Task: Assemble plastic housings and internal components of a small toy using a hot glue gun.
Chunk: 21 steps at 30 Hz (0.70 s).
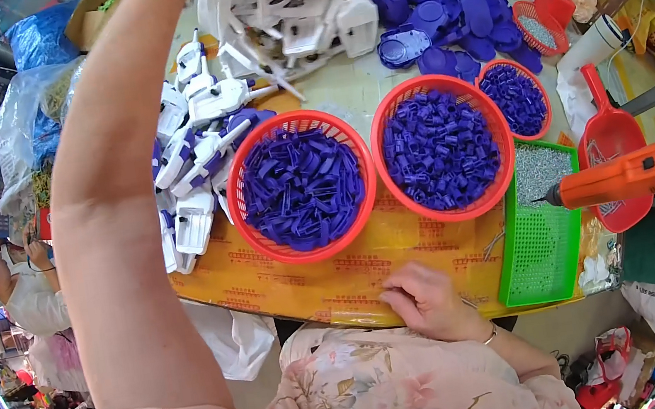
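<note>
My left arm stretches up across the left side to the top edge; the bracelet at its wrist shows, but the hand is beyond the picture. Nearest that wrist lies a heap of white plastic parts (302,20). Below it, white and purple plastic pieces (200,130) that look joined are piled beside my forearm. My right hand (429,299) rests at the table's near edge, fingers curled in; whatever they may hold is hidden. In front of it stand a red basket of long purple parts (305,191) and a red basket of short purple parts (441,151).
Flat purple parts (442,8) are heaped at the back. On the right are a smaller red basket (515,98), a green tray (543,249) holding small metal pieces, an orange power screwdriver (624,173) and a red dustpan (605,124). Another person (28,280) sits far left.
</note>
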Each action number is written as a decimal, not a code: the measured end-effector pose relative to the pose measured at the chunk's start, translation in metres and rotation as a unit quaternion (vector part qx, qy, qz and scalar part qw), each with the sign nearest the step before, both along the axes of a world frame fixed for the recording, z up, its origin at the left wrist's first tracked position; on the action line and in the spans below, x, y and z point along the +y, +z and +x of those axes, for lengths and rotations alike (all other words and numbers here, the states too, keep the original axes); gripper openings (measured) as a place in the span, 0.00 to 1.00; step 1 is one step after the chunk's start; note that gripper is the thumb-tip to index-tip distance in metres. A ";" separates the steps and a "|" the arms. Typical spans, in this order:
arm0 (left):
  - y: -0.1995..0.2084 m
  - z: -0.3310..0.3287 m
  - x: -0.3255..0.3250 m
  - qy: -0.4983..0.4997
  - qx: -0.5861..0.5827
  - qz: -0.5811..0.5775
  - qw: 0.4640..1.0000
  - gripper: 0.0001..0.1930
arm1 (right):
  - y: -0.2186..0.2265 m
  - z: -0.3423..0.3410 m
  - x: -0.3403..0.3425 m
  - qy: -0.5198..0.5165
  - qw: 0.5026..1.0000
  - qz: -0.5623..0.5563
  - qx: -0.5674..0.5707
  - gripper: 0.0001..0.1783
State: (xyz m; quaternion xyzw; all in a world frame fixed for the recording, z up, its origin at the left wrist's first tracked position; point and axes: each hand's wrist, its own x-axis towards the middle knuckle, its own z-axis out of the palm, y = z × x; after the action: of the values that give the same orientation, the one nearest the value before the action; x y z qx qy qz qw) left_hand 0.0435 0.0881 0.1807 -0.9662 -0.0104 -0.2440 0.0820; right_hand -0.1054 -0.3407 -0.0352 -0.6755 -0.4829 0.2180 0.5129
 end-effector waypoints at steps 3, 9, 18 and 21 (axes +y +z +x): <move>0.015 0.006 -0.048 -0.014 0.014 -0.043 0.999 0.30 | -0.001 0.004 -0.003 -0.019 1.000 -0.005 -0.012 0.07; -0.012 -0.013 -0.039 0.009 0.021 -0.013 1.000 0.32 | -0.005 0.003 -0.005 -0.015 1.000 -0.010 -0.009 0.07; -0.074 -0.071 -0.006 0.037 0.051 -0.017 0.998 0.27 | 0.001 0.005 -0.002 0.005 0.999 -0.001 -0.035 0.07; -0.102 -0.077 -0.031 0.020 0.029 -0.074 0.997 0.24 | -0.001 0.004 -0.002 -0.012 1.000 -0.011 -0.023 0.05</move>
State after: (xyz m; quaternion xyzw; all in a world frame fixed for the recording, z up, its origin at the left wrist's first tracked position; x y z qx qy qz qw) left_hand -0.0334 0.0572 0.0785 -0.9759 -0.0454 -0.2130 0.0153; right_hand -0.1013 -0.3422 -0.0359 -0.6919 -0.4837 0.2016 0.4967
